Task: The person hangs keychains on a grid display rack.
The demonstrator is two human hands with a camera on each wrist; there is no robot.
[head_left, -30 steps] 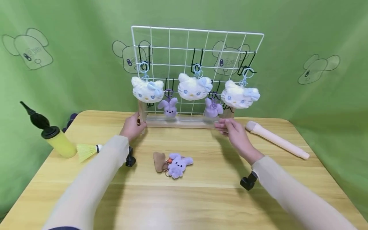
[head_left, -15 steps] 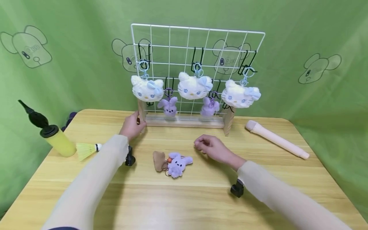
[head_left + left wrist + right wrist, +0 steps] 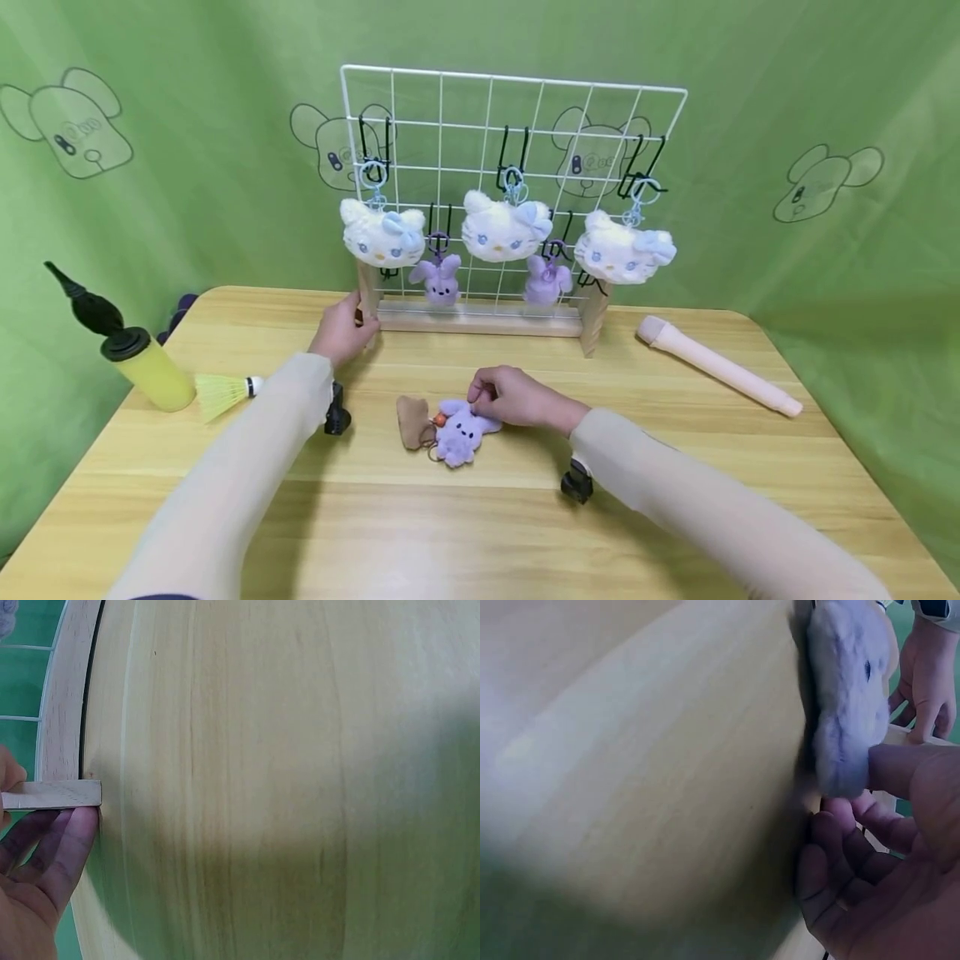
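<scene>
My left hand (image 3: 343, 333) grips the wooden foot (image 3: 52, 795) of a white wire display rack (image 3: 491, 80), thumb on one side and fingers on the other. On the table in front, a purple plush bunny keychain (image 3: 457, 442) lies face up, with a brown tag-like piece (image 3: 413, 422) beside it. My right hand (image 3: 517, 397) is at the bunny's ear. In the right wrist view, thumb and curled fingers pinch the end of the plush, though the exact contact is partly hidden.
White cat-face plush keychains (image 3: 506, 229) and purple bunny plushes (image 3: 441, 283) hang from black hooks on the rack. A pink microphone (image 3: 720, 367) lies right; a yellow shuttlecock (image 3: 221, 396) and yellow hand pump (image 3: 153, 375) are left. Green cloth (image 3: 825, 83) stands behind.
My right hand has left the right end of the rack and come down leftward to the bunny on the table. My left hand stays on the rack's foot.
</scene>
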